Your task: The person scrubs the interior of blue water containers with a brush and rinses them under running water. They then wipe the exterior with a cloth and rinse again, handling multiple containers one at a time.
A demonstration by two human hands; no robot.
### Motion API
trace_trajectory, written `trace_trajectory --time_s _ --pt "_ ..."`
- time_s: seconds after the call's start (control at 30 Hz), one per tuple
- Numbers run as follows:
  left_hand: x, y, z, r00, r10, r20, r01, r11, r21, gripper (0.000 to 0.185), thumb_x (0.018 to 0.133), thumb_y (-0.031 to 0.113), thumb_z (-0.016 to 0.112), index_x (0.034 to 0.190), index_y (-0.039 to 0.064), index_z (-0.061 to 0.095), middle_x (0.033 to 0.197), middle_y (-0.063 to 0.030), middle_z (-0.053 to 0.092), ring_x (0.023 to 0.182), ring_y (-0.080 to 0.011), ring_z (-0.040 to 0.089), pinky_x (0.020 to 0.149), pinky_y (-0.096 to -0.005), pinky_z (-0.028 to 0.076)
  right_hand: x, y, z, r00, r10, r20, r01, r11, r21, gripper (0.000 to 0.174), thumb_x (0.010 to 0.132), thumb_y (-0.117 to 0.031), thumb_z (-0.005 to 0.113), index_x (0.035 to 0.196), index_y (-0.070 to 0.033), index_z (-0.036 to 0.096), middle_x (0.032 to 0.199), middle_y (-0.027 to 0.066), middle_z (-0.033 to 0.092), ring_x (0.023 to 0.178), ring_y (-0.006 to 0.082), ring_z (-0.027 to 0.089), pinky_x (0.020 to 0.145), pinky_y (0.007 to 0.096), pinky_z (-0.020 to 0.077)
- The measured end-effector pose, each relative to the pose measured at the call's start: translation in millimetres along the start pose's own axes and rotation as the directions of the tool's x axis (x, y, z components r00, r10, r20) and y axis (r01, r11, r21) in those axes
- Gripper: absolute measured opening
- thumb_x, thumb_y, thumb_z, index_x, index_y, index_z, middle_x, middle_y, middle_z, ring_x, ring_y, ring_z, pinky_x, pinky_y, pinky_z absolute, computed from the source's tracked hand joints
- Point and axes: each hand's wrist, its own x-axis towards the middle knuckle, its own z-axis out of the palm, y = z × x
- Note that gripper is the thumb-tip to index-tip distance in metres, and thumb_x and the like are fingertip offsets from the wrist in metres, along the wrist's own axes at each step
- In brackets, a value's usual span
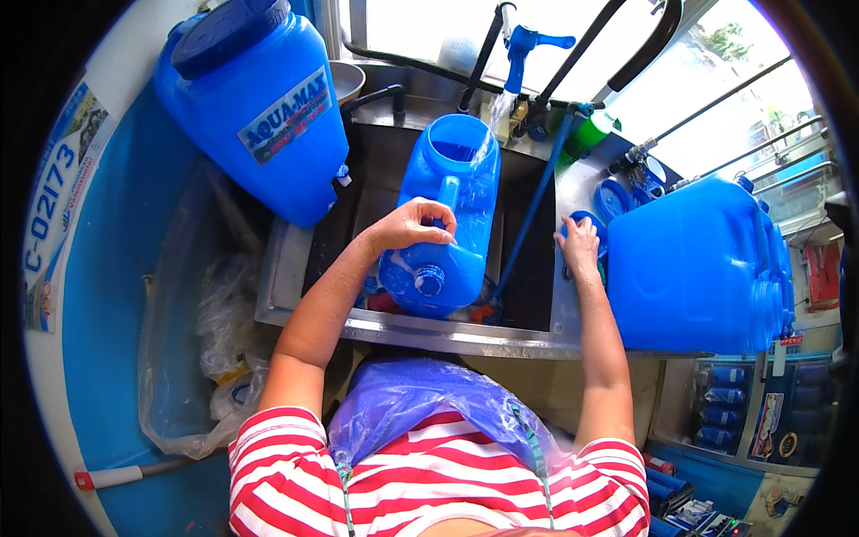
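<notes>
In the steel sink (pixel 443 335) a blue plastic water jug (pixel 478 218) leans with its wide mouth up and away from me. A small capped spout (pixel 429 280) is at its near end. My left hand (pixel 413 223) is curled around the lower part of the jug's handle. Water (pixel 496 115) runs from a blue-handled faucet (pixel 522 57) down at the rim of the mouth, and some of it falls inside. On the right ledge my right hand (pixel 580 245) has its fingers over a round blue lid (pixel 594 221), partly hidden by them.
A large blue lidded container (pixel 288 114) stands at the sink's left. More blue jugs (pixel 678 268) lie on the right counter, beside another blue lid (pixel 612 199). A blue rod (pixel 537 198) leans across the sink near a green bottle (pixel 590 136). Clear plastic bags (pixel 225 322) hang at left.
</notes>
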Motion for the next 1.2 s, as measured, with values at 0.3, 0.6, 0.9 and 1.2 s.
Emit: trace_trajectory --time_s 0.3,0.6,0.9,1.2 --pt "-10 11 1 0.905 0.021 -0.424 -0.172 0.931 -0.321 0.014 0.082 0.023 0.07 0.086 0.011 0.067 0.083 0.0002 0.062 0.078 -0.0081 0.058 0.075 -0.0238 0.047 17 -97 -74 0.993 -0.101 0.062 0.003 0.545 0.838 0.051 0.1 -0.049 0.039 0.124 -0.011 0.062 0.109 0.014 0.059 0.101 0.0255 0.056 0.091 0.0346 0.0417" --pt "-35 73 -3 0.742 -0.001 -0.67 -0.528 0.615 -0.586 0.011 0.087 0.026 0.063 0.092 0.017 0.06 0.081 0.0025 0.06 0.075 -0.0067 0.06 0.068 -0.0231 0.051 -77 58 -11 0.908 -0.11 0.405 -0.39 -0.58 0.716 0.071 0.1 -0.058 0.029 0.148 -0.006 0.032 0.147 0.0169 0.039 0.133 0.0296 0.041 0.11 0.046 0.0334" --pt "-36 -74 10 0.827 0.038 -0.561 -0.439 0.667 -0.602 0.059 0.1 0.048 0.031 0.142 0.007 0.04 0.138 -0.0174 0.049 0.123 -0.0307 0.053 0.103 -0.0472 0.045 -166 41 -102 0.82 0.375 0.433 -0.38 -0.21 0.901 0.067 0.097 -0.051 0.046 0.146 -0.008 0.034 0.144 0.0146 0.043 0.129 0.0302 0.045 0.105 0.0446 0.0393" --pt "-15 -109 26 0.929 -0.123 -0.349 -0.288 0.353 -0.89 0.056 0.093 0.033 0.044 0.142 0.007 0.039 0.135 -0.0183 0.051 0.119 -0.0303 0.056 0.1 -0.0455 0.048 -161 8 -164 0.853 0.379 0.359 -0.436 0.138 0.889 0.071 0.099 -0.054 0.039 0.152 -0.009 0.023 0.149 0.0115 0.036 0.135 0.027 0.038 0.109 0.041 0.0342"
